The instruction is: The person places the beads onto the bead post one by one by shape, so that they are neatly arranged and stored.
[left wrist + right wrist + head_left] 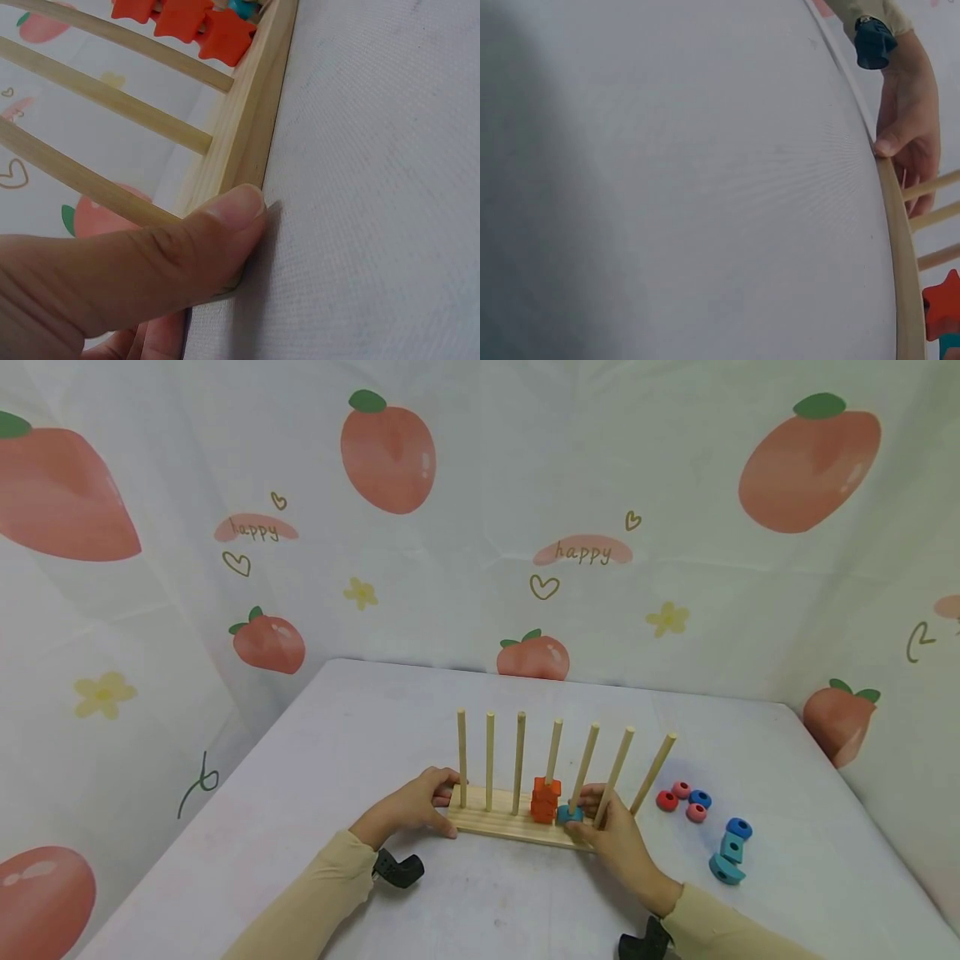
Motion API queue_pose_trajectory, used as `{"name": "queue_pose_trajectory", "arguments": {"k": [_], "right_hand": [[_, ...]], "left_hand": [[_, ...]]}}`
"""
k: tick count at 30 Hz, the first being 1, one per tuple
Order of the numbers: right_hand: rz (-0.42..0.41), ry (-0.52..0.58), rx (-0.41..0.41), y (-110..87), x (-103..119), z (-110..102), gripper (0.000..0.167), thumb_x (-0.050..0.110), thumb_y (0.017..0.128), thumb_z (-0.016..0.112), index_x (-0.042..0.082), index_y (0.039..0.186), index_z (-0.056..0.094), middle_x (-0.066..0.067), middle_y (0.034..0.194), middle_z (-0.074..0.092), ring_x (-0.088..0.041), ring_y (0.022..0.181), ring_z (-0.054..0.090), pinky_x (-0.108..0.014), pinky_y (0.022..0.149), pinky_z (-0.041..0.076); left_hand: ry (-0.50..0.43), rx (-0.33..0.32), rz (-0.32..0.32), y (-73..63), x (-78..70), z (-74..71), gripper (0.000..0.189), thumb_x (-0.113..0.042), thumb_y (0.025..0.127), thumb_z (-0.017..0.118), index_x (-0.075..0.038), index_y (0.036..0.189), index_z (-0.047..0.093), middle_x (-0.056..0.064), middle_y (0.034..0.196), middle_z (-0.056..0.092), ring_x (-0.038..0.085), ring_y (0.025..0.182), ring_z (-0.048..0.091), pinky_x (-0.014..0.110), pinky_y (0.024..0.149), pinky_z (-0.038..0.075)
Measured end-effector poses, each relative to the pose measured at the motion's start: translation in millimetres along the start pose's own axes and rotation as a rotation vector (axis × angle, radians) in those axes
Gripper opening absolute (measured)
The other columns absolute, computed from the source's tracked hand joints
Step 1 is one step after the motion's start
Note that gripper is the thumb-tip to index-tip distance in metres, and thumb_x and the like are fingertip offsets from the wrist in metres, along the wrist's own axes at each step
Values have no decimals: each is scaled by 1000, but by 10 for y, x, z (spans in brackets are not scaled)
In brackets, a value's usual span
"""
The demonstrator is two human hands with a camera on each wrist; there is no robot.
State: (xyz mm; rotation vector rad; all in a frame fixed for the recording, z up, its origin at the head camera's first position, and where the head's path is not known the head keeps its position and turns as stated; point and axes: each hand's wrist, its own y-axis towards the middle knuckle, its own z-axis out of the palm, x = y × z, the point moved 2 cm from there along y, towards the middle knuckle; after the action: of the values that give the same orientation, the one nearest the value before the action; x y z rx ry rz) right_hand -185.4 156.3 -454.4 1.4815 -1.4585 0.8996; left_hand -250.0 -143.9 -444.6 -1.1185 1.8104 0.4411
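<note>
A wooden peg rack with several pegs stands on the white table. My left hand grips its left end, the thumb lying along the base's front edge in the left wrist view. Orange-red star beads are stacked on a middle peg. Just right of them, a turquoise bead sits low on its peg, close over the base. My right hand pinches this bead, thumb in front and fingers behind. The right hand covers the rack's right end. The right wrist view shows the left hand on the base instead.
Right of the rack lie a red bead, pink beads and a blue bead. Nearer the front are another blue bead, a turquoise block bead and a turquoise half-round bead. A printed curtain hangs behind the table.
</note>
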Motion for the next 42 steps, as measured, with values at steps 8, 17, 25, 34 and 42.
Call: {"name": "queue_pose_trajectory", "arguments": {"k": [8,17,25,34,42], "right_hand": [[1,-23,12,-1,17,8,44,-11,76,74,-3,113,51,-14,104,64,-25,99,62,-29,87,56],[12,-38,12,5,17,10,45,-11,75,75,-3,113,52,-13,105,64,-26,101,62,-35,91,55],[14,10,25,-8,46,-26,46,-7,77,76,-2,115,52,-15,110,64,-28,106,62,-38,94,54],[-126,68,27,-48,432,-251,60,1,83,72,0,136,43,-23,133,54,-30,126,53,-36,109,39],[-467,194,-12,-87,876,-506,76,-14,81,66,-1,147,30,-10,141,48,8,126,45,-10,104,35]], "left_hand": [[4,3,-8,-12,-16,1,77,5,62,87,4,129,49,17,123,43,27,115,52,32,98,52],[12,7,2,0,-35,-5,76,7,62,86,5,128,49,17,121,44,27,113,53,35,99,51],[17,12,10,4,-21,-4,76,6,62,86,5,128,49,18,122,44,27,113,53,34,98,52],[24,11,16,1,-17,-2,75,5,62,87,5,127,50,18,121,44,27,112,53,34,98,52],[-19,14,-10,-25,-37,-3,79,6,63,86,5,131,47,18,126,42,29,117,50,34,100,50]]}}
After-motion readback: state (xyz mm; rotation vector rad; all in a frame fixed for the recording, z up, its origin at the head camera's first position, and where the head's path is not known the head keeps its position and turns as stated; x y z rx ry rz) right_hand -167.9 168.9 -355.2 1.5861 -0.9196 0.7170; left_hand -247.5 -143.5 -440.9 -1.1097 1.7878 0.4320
